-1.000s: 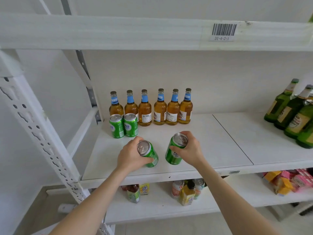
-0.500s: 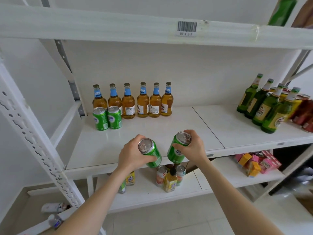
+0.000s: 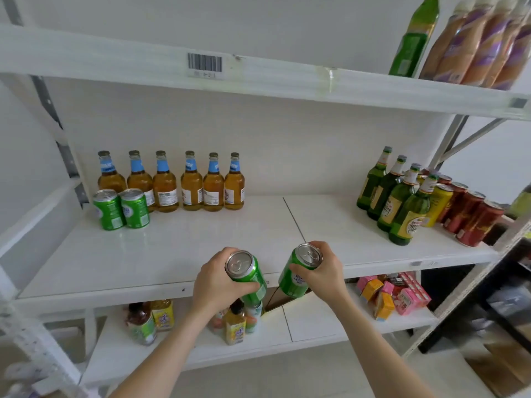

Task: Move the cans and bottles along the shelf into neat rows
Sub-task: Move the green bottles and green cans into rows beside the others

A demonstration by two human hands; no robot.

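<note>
Gripping one green can (image 3: 240, 262) in the left hand (image 3: 214, 285), fingers wrapped round its body; gripping a second green can (image 3: 294, 278) in the right hand (image 3: 326, 275), same wrap, thumb side near the rim. Drawn back since a second ago: then over the front part of the shelf (image 3: 172, 254), now out past its front edge, level with the seam (image 3: 293, 219) between the two boards. Held tilted, both off the board, touching nothing but the hands, close together but apart. Swung the view rightward as well, bringing in the green bottles (image 3: 396, 199) and red cans (image 3: 471, 216) at the right end. Left as before at the back-left corner: two standing green cans (image 3: 122, 209), side by side, just in front of the amber bottles (image 3: 172, 185) lined along the back edge. Reads as carrying, not placing: nothing added to any row yet. Likely headed along the shelf, but cannot tell which end. Worth levelling both before setting down, since tilted cans tip easily on landing.
</note>
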